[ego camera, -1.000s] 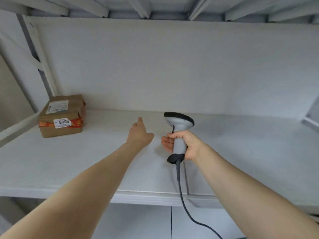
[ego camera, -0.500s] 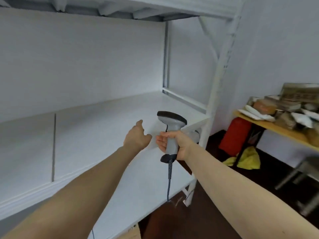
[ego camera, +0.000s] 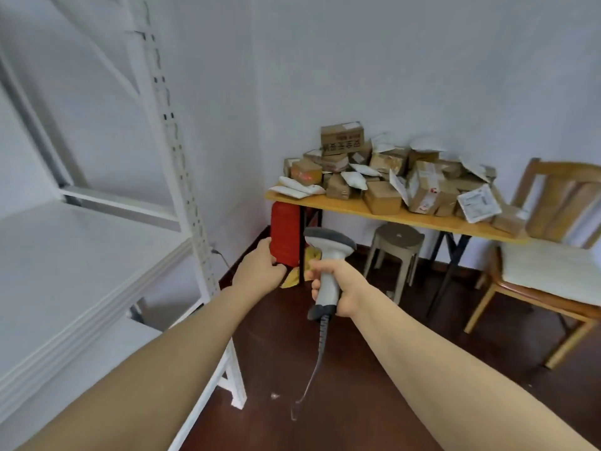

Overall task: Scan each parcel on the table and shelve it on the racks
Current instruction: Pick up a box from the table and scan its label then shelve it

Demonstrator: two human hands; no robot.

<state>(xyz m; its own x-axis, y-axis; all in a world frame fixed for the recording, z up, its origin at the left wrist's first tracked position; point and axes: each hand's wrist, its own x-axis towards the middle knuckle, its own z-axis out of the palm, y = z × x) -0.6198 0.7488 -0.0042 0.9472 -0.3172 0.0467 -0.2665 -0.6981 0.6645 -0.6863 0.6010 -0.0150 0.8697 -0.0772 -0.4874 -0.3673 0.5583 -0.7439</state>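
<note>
We are clamping our right hand (ego camera: 342, 288) round the scanner (ego camera: 330, 242). Our left hand (ego camera: 259, 272) is hovering empty, fingers loosely curled.

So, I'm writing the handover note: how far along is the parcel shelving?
Done: no shelved parcel shows on the part of the rack in view. In hand: the right hand grips the scanner; the left hand holds nothing. Left: a big pile of parcels covers the table, all to scan and shelve.
</note>
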